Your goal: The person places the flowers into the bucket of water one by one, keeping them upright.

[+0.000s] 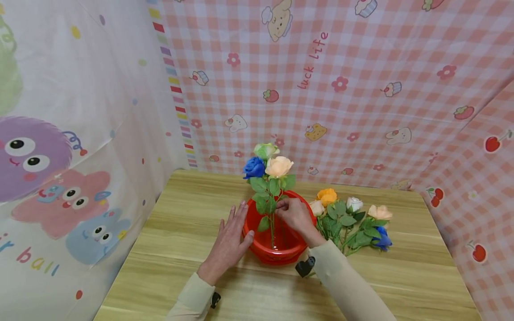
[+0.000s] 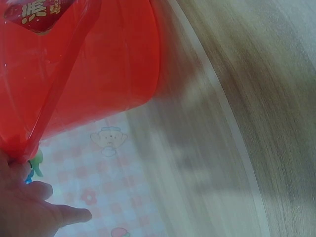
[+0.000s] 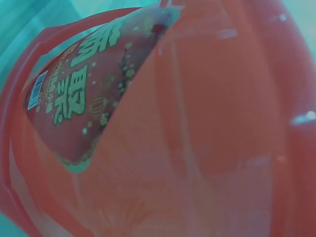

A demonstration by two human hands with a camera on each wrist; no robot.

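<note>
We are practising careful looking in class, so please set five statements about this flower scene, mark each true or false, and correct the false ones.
1. The tub is red. True.
2. The left hand holds a flower. False: it is at the tub's left side and holds no flower.
3. The right hand pinches a flower stem. True.
4. The orange flower stands in the tub. False: it lies to the right of the tub, with other flowers on the table.
5. A white flower lies to the right of the tub. True.
</note>
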